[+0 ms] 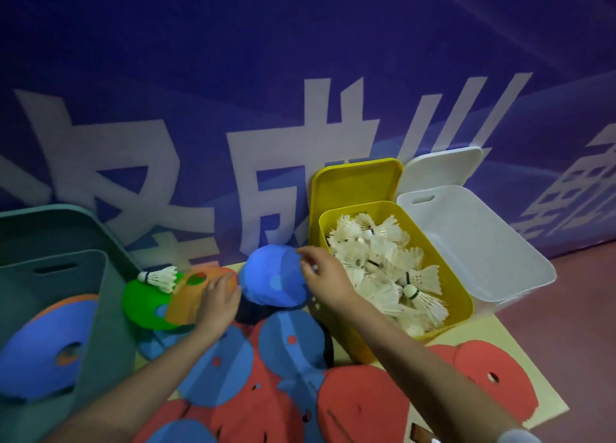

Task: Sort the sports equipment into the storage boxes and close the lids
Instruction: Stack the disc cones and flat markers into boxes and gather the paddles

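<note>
Flat round discs in blue, red, orange and green lie piled on a pale mat (520, 352) in front of me. My left hand (218, 301) grips an orange disc (190, 292) that overlaps a green disc (141, 301). One white shuttlecock (160, 277) lies on the green disc. My right hand (321, 276) pinches the right edge of a raised blue disc (271, 276). A yellow box (456, 301) on the right is full of shuttlecocks. A teal box (96, 309) on the left holds a blue disc (40, 352) and an orange one.
A white box (493, 242) stands open beyond the yellow one, nothing visible inside. Yellow (353, 182), white (443, 165) and teal (43, 225) lids lean against the blue wall with large white characters. Red floor lies to the right.
</note>
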`<state>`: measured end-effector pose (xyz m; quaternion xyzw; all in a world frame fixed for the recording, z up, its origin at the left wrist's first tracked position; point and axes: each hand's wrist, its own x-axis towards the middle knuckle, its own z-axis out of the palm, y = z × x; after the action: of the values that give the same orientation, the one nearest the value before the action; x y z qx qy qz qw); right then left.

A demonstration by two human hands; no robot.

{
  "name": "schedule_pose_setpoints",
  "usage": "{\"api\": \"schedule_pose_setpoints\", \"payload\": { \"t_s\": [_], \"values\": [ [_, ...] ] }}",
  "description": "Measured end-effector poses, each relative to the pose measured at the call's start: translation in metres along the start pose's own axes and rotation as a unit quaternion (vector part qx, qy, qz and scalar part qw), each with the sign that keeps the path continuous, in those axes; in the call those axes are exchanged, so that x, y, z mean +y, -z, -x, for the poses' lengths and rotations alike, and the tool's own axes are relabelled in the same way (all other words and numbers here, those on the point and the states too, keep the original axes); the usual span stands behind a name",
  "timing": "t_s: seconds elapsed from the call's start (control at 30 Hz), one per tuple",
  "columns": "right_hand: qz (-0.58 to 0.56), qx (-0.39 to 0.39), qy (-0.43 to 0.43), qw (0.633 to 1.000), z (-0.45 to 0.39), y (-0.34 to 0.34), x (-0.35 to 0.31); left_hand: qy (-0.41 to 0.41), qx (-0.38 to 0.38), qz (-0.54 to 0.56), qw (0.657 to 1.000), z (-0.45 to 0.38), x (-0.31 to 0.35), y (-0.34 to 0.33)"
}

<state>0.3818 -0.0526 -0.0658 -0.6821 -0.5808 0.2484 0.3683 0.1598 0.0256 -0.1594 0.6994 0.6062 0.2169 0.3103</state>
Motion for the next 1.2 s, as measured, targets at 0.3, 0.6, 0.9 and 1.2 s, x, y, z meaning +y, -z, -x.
{"api": "schedule_pose_setpoints", "payload": {
  "t_s": [0.3, 0.6, 0.9, 1.2],
  "values": [
    [0.069, -0.007, -0.226, 0.972, 0.026, -0.088, 0.055, 0.161, 0.048, 0.066, 0.984, 0.021, -0.067, 0.049],
    [-0.184, 0.074, -0.469, 0.861, -0.005, -0.117, 0.079, 0.350, 0.056, 0.321, 0.878, -0.008, -0.091, 0.042],
    [-0.295, 0.097, -0.487, 0.817, -0.027, -0.125, 0.098, 0.373, 0.053, 0.425, 0.823, -0.027, -0.098, 0.026],
    [-0.234, 0.093, -0.465, 0.849, -0.030, -0.107, 0.086, 0.369, 0.096, 0.504, 0.775, -0.027, -0.077, 0.006]
  ]
}}
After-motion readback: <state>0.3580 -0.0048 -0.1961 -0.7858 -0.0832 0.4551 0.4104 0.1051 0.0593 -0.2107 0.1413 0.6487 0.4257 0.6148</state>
